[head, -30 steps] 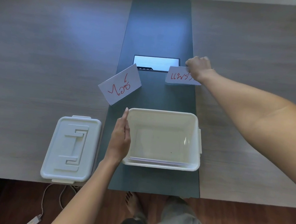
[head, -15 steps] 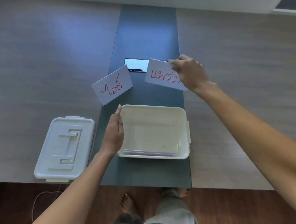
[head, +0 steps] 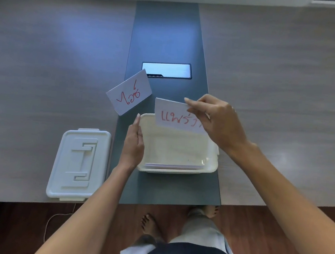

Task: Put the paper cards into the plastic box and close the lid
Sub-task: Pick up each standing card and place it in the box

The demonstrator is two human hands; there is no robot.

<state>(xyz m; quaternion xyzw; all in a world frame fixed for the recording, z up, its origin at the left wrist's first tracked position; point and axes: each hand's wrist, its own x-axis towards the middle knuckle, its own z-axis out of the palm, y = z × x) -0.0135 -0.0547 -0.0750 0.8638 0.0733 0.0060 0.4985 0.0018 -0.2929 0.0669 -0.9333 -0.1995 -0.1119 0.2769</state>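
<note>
An open white plastic box (head: 209,168) stands on the dark centre strip of the table, with cards lying flat on its bottom. My right hand (head: 218,121) holds a white paper card (head: 173,117) with red writing above the box's far rim. My left hand (head: 134,144) rests flat against the box's left wall, fingers straight. Another white card (head: 129,91) with red writing lies on the table just beyond the box's far left corner. The white lid (head: 79,163) lies flat on the table to the left of the box.
A rectangular metal cable hatch (head: 167,69) is set into the dark strip (head: 167,34) behind the cards. The table's near edge runs just below the box and lid. A cable (head: 51,222) hangs to the wooden floor; my bare feet stand below.
My right hand has lifted the card from the table's far right and carried it towards me, to above the box. My left hand has stayed against the box's side.
</note>
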